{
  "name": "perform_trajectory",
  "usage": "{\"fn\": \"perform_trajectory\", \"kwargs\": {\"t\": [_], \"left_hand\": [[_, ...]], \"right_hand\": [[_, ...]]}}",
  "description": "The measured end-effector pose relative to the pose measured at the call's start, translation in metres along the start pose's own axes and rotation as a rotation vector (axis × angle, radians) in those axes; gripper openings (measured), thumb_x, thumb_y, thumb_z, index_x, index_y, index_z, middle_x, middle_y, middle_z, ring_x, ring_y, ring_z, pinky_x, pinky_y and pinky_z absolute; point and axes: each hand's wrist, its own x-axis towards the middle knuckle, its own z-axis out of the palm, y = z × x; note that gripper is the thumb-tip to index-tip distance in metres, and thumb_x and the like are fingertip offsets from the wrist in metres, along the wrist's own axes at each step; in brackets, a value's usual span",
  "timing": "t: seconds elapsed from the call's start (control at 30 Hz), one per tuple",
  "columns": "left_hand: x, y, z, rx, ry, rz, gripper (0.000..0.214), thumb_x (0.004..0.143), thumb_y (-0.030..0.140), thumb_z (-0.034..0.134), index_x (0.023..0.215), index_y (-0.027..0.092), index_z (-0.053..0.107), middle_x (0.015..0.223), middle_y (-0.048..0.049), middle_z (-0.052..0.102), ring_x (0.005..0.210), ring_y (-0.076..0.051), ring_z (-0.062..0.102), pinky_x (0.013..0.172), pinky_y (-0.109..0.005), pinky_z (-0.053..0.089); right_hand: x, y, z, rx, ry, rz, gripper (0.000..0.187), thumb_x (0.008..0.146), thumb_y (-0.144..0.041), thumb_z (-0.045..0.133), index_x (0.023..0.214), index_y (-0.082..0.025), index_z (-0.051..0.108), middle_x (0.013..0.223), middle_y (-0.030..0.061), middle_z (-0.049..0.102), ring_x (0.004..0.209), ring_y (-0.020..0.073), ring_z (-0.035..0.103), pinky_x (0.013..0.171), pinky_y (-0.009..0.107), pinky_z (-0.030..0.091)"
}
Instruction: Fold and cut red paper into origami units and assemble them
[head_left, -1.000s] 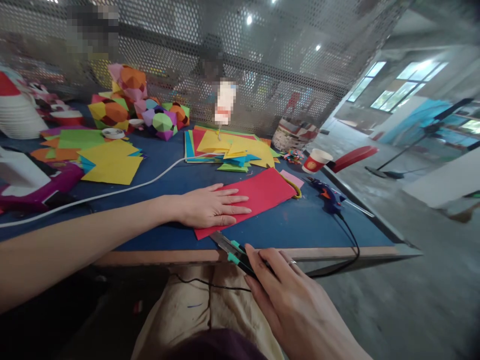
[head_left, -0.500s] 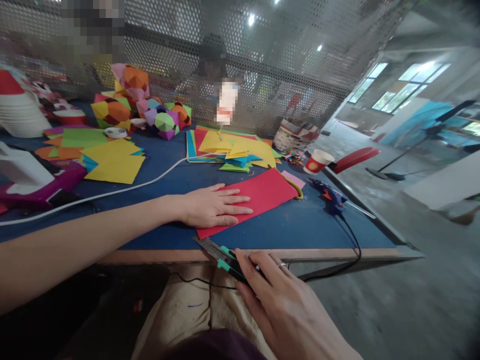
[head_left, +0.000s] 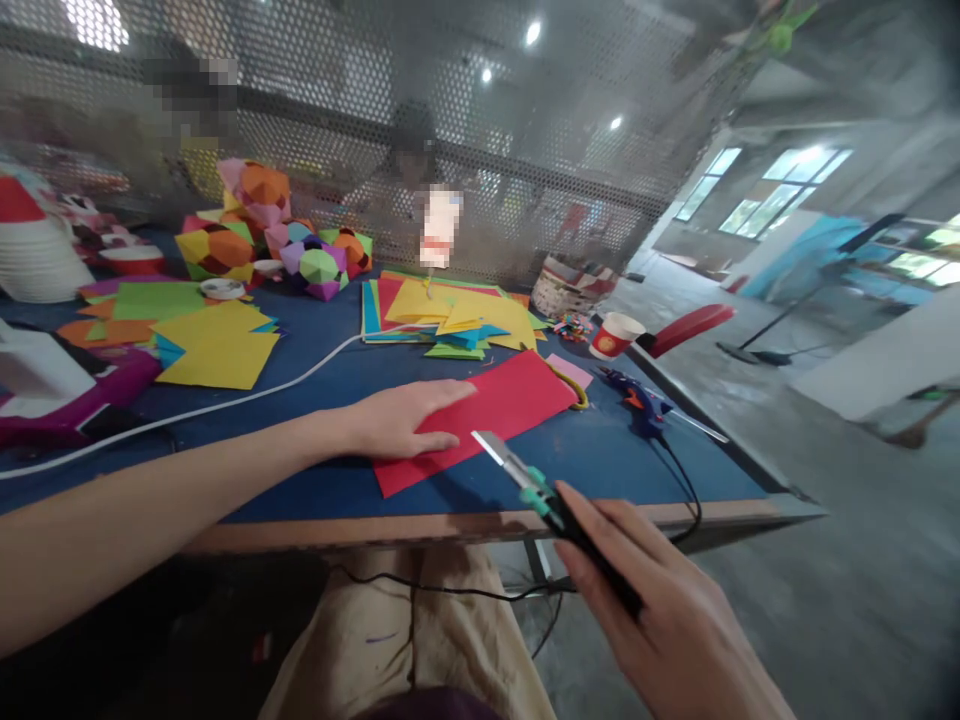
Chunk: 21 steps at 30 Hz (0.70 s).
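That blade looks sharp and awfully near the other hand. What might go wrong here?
1. The knife in the right hand has its blade out over the red paper, close to the left hand pressing the sheet flat. A slip could cut the fingers.
2. The paper is held down at one end only, so it might shift or tear.
3. The glue gun has a cord hanging off the table edge near the right hand. Snagging it could drag the gun off.
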Motion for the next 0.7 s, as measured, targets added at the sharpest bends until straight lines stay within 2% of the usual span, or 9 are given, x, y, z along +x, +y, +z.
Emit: {"fn": "perform_trajectory", "kwargs": {"t": [0.1, 0.2, 0.3, 0.4, 0.57, 0.7], "left_hand": [[0.004, -0.001, -0.004, 0.028, 0.136, -0.171, 0.074, 0.089, 0.050, 0.057, 0.150, 0.013, 0.039, 0.148, -0.0195, 0.053, 0.133, -0.032, 0.054, 0.109, -0.044, 0.043], [0.015, 0.001, -0.010, 0.064, 0.136, -0.265, 0.088, 0.075, 0.060, 0.068, 0.144, 0.010, 0.044, 0.131, -0.0224, 0.063, 0.117, -0.038, 0.063, 0.096, -0.045, 0.051], [0.030, 0.005, -0.012, 0.111, 0.109, -0.310, 0.093, 0.066, 0.064, 0.073, 0.138, 0.010, 0.050, 0.129, -0.0247, 0.062, 0.117, -0.043, 0.062, 0.092, -0.048, 0.051], [0.048, 0.007, -0.013, 0.139, 0.075, -0.336, 0.084, 0.063, 0.065, 0.073, 0.128, 0.013, 0.058, 0.121, -0.0216, 0.066, 0.109, -0.042, 0.065, 0.083, -0.046, 0.053], [0.067, 0.003, -0.014, 0.152, 0.034, -0.317, 0.069, 0.060, 0.065, 0.076, 0.112, 0.019, 0.066, 0.098, -0.0105, 0.073, 0.089, -0.031, 0.070, 0.068, -0.034, 0.050], [0.069, 0.002, -0.014, 0.173, 0.037, -0.287, 0.052, 0.061, 0.061, 0.076, 0.092, 0.020, 0.069, 0.096, -0.0101, 0.072, 0.090, -0.029, 0.068, 0.071, -0.034, 0.050]], "right_hand": [[-0.001, 0.026, -0.003, -0.052, 0.062, 0.148, 0.041, 0.105, -0.040, 0.042, 0.131, -0.015, 0.062, 0.105, 0.0099, 0.070, 0.088, 0.0204, 0.072, 0.073, 0.031, 0.060], [-0.002, 0.048, -0.002, -0.088, 0.086, 0.293, 0.044, 0.103, -0.040, 0.042, 0.130, -0.013, 0.062, 0.105, 0.0108, 0.070, 0.081, 0.0216, 0.072, 0.067, 0.033, 0.058], [0.001, 0.064, 0.007, -0.123, 0.097, 0.407, 0.045, 0.100, -0.037, 0.041, 0.131, -0.011, 0.061, 0.105, 0.0122, 0.069, 0.075, 0.0221, 0.070, 0.065, 0.035, 0.054], [0.010, 0.076, 0.019, -0.203, 0.101, 0.455, 0.045, 0.099, -0.032, 0.039, 0.133, -0.011, 0.059, 0.105, 0.0144, 0.069, 0.079, 0.0239, 0.069, 0.069, 0.036, 0.053], [0.033, 0.087, 0.032, -0.308, 0.067, 0.509, 0.044, 0.100, -0.025, 0.038, 0.135, -0.005, 0.057, 0.102, 0.0178, 0.069, 0.089, 0.0286, 0.069, 0.075, 0.038, 0.051], [0.047, 0.092, 0.037, -0.344, 0.068, 0.552, 0.042, 0.099, -0.021, 0.039, 0.132, -0.003, 0.058, 0.102, 0.0231, 0.069, 0.091, 0.0328, 0.067, 0.073, 0.042, 0.050]]}}
